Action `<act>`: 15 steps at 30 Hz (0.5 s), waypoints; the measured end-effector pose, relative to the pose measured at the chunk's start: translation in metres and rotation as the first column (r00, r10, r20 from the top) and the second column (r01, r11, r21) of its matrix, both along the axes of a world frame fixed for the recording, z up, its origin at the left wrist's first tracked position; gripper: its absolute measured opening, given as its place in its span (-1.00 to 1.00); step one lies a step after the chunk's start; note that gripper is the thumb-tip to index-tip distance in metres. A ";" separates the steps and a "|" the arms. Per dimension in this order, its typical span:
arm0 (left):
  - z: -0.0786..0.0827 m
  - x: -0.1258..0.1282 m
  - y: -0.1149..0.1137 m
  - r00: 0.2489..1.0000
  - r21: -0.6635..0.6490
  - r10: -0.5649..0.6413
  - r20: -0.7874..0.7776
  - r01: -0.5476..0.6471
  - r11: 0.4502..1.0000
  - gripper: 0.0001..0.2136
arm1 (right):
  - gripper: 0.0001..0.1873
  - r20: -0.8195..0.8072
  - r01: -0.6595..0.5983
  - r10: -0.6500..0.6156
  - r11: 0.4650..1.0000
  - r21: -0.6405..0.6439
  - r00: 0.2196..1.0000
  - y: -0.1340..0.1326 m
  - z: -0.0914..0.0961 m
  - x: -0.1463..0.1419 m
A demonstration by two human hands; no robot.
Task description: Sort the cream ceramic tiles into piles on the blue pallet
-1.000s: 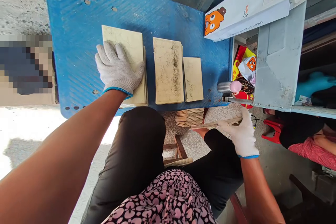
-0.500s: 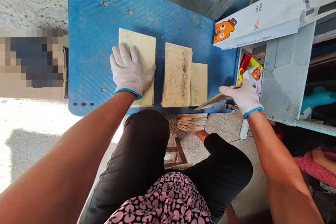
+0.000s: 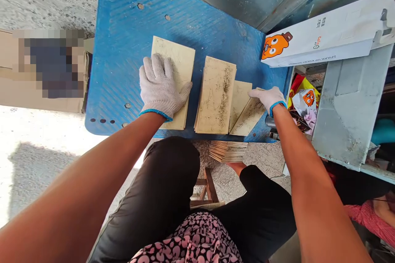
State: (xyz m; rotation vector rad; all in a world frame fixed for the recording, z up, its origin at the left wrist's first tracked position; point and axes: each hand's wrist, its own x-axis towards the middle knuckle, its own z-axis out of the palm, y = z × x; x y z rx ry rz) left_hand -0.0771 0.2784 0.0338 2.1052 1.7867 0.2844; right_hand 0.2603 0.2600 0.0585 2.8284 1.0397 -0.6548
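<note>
My left hand (image 3: 162, 86), in a white knit glove with a blue cuff, lies with fingers spread on a stack of pale rectangular boards (image 3: 182, 63). To its right is a second stack of thin boards (image 3: 216, 98), the top one marked with dark specks. My right hand (image 3: 269, 98), gloved alike, grips the upper end of a thin board (image 3: 251, 115). That board is tilted, its lower left edge against the pale board (image 3: 240, 90) lying right of the middle stack. The fingers under the held board are partly hidden.
The blue plastic tabletop (image 3: 123, 49) carries the stacks. A white paper bag (image 3: 327, 33) lies at the right on a grey metal cabinet (image 3: 345, 102). More boards (image 3: 230, 151) are stacked below the table edge by my foot. Another person's red sleeve (image 3: 370, 218) shows at lower right.
My right hand has moved left with the board and brought it over the small right-hand stack. My left hand stays on its stack; the whole view has shifted slightly.
</note>
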 end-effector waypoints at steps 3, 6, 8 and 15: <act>0.004 0.001 0.001 1.000 -0.011 0.001 -0.020 -0.002 1.000 -0.25 | 0.08 0.017 0.020 -0.020 1.000 -0.013 1.000 0.015 -0.012 -0.012; 0.004 0.001 0.001 0.997 -0.003 0.002 -0.079 -0.002 1.000 -0.26 | 0.11 0.013 0.006 -0.006 1.000 -0.001 1.000 0.026 -0.026 -0.022; 0.003 0.000 0.002 0.994 -0.005 0.002 -0.112 -0.002 1.000 -0.25 | 0.12 0.006 -0.003 0.003 1.000 -0.006 1.000 0.030 -0.035 -0.026; 0.000 0.000 0.002 0.993 0.022 0.002 -0.115 0.001 1.000 -0.23 | 0.08 0.012 -0.014 0.015 0.999 -0.040 1.000 0.035 -0.056 -0.028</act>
